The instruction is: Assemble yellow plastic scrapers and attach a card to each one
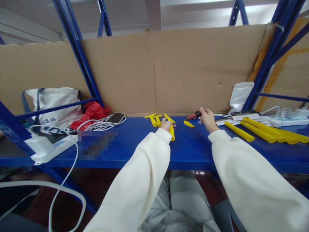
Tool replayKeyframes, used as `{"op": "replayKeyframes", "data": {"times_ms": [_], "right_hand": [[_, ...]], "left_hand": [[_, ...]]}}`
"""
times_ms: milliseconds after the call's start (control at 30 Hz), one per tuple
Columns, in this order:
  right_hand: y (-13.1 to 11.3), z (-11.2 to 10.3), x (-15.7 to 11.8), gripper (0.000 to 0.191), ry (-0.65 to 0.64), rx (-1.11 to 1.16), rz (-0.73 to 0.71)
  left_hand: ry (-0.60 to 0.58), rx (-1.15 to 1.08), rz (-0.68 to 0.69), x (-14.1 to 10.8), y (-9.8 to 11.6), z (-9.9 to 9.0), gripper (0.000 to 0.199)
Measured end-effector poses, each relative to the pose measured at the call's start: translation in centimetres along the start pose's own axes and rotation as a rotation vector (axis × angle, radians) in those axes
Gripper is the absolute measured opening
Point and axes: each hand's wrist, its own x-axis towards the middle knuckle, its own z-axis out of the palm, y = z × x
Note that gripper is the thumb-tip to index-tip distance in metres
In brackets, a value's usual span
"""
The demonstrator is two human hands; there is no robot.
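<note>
My right hand (207,118) is closed on the end of a screwdriver (193,116) with a red and black handle. Its thin shaft points left toward my left hand (166,124), which grips a yellow T-shaped piece (172,132) made of a tube and a flat crossbar. The fingers hide the spot where the shaft tip meets the piece. Two similar yellow T-shaped pieces (152,120) lie just left of my left hand. Between my hands, a flat yellow strip (189,124) rests on the blue shelf (145,153).
Several yellow tubes (262,131) lie at the right, near a white power strip (288,120). At left are a phone (116,118), coiled white cable (96,125), a red plastic bag (90,114), a cloth bag (58,106) and another power strip (56,149). Cardboard (188,71) stands behind.
</note>
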Motion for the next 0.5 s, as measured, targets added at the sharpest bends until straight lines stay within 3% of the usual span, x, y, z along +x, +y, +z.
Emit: {"op": "replayKeyframes", "data": {"times_ms": [100, 233, 500], "right_hand": [[0.9, -0.1, 0.8, 0.055, 0.08, -0.017, -0.026], [0.9, 0.0, 0.9, 0.065, 0.047, 0.011, -0.046], [-0.3, 0.2, -0.1, 0.054, 0.055, 0.135, 0.0]], "left_hand": [[0.005, 0.029, -0.01, 0.2, -0.1, -0.1, 0.059], [-0.025, 0.052, -0.027, 0.2, -0.1, -0.1, 0.063], [-0.078, 0.052, -0.037, -0.2, 0.0, 0.0, 0.068]]}}
